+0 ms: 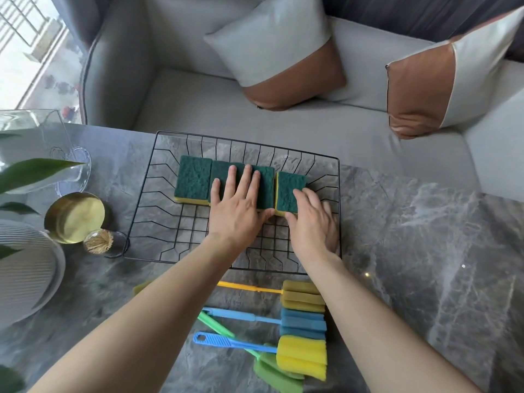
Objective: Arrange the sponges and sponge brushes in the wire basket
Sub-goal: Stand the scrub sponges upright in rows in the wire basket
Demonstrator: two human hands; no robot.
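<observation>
A black wire basket (pixel 147 194) sits on the grey marble table. Inside it, along the far side, lie several green-topped yellow sponges in a row; the leftmost sponge (pixel 192 178) is uncovered. My left hand (pixel 236 204) lies flat, fingers spread, on the two middle sponges (pixel 266 188). The rightmost sponge (pixel 289 191) stands slightly apart, and my right hand (pixel 313 222) grips its near right corner. In front of the basket lie several sponge brushes: a yellow-handled one (pixel 302 295), a blue one (pixel 302 323), a blue-handled one with a yellow head (pixel 302 355) and a green one (pixel 272 370).
To the left stand a glass jug (pixel 42 146), a gold tin (pixel 75 217), a toothpick jar (pixel 99 241), a ribbed white dish (pixel 25 268) and plant leaves (pixel 31 171). Beyond the table is a grey sofa (pixel 198 95) with two cushions.
</observation>
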